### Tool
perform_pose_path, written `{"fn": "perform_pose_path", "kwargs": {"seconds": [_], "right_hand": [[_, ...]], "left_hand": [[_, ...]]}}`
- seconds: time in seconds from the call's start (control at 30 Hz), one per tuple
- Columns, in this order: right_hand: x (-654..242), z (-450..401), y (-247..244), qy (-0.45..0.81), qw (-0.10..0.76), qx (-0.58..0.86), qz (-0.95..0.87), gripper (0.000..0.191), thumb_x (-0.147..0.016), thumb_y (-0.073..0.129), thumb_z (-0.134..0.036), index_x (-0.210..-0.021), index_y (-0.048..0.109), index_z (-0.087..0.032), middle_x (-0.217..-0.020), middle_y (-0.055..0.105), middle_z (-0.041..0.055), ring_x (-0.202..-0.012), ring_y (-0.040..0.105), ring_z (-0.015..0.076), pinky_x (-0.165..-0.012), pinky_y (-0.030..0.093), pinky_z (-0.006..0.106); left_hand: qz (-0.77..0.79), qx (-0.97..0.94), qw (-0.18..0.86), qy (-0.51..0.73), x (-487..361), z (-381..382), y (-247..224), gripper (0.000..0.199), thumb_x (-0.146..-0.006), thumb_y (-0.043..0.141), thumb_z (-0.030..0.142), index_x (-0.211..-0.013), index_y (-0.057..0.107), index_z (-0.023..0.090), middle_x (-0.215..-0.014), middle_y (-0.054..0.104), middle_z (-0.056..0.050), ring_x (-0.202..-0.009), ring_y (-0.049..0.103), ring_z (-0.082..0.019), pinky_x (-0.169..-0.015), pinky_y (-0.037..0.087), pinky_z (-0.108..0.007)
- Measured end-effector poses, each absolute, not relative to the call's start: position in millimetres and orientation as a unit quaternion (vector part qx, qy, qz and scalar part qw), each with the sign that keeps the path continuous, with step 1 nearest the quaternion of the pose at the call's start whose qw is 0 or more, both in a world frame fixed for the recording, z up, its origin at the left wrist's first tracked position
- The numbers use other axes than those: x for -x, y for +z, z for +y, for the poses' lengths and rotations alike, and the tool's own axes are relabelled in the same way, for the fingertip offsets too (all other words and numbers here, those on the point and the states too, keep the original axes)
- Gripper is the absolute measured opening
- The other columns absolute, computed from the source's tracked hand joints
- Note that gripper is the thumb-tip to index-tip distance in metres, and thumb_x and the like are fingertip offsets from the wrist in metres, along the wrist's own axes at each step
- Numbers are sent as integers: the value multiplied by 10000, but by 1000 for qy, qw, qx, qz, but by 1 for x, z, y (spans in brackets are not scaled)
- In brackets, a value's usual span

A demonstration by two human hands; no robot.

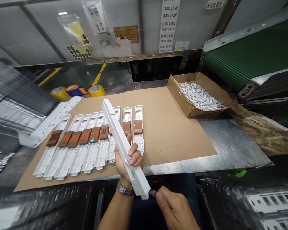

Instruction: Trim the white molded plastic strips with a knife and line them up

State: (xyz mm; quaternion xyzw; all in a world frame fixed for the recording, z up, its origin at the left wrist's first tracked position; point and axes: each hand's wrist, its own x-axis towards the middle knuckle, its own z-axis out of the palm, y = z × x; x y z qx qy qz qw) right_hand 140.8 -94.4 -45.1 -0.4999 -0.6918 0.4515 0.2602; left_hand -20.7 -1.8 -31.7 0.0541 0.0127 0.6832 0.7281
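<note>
My left hand (129, 161) is wrapped round a long white plastic strip (121, 135) with a channel-like shape, held tilted above the table edge. At the strip's lower end is my right hand (174, 207), closed on a small blade (153, 193) whose grey tip touches or nearly touches the plastic. The rest of that tool is hidden in the fingers. Behind the held strip, several similar white strips (75, 163) lie in a row on brown cardboard (158, 127). Reddish-brown blocks (85, 136) lie across them, one with a blue round sticker.
An open carton (182, 102) of small white pieces stands at the back right, below a green conveyor belt (254, 54). Rolls of yellow tape (96, 91) sit at the back left. Plastic-wrapped stacks (16, 102) flank the table; crumpled brown paper (261, 127) lies right.
</note>
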Motion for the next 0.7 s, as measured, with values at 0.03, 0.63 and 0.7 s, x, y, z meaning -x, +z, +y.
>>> {"fn": "perform_pose_path", "kwargs": {"seconds": [0.03, 0.63, 0.7], "right_hand": [[-141, -94, -45, 449, 261, 499, -694, 392, -958, 267, -428, -632, 309, -215, -552, 376, -50, -479, 364, 86, -474, 231, 206], [-141, -88, -26, 489, 211, 491, -689, 430, -951, 242, -487, -619, 257, -214, -540, 305, -57, -477, 302, 80, -471, 193, 229], [-141, -88, -26, 493, 212, 491, -686, 436, -950, 241, -494, -617, 256, -213, -540, 296, -58, -477, 297, 77, -472, 188, 231]], "left_hand": [[13, -55, 728, 684, 21, -2, -32, 383, -911, 362, 389, -1130, 575, 158, -633, 558, 22, -447, 546, -52, -411, 430, -140], [59, -47, 722, 688, 18, -3, -30, 419, -921, 306, 426, -1215, 516, 214, -595, 488, 49, -388, 449, -39, -367, 354, -136], [70, -47, 720, 689, 18, -4, -31, 413, -917, 314, 430, -1204, 525, 220, -592, 476, 52, -380, 431, -37, -361, 347, -136]]}}
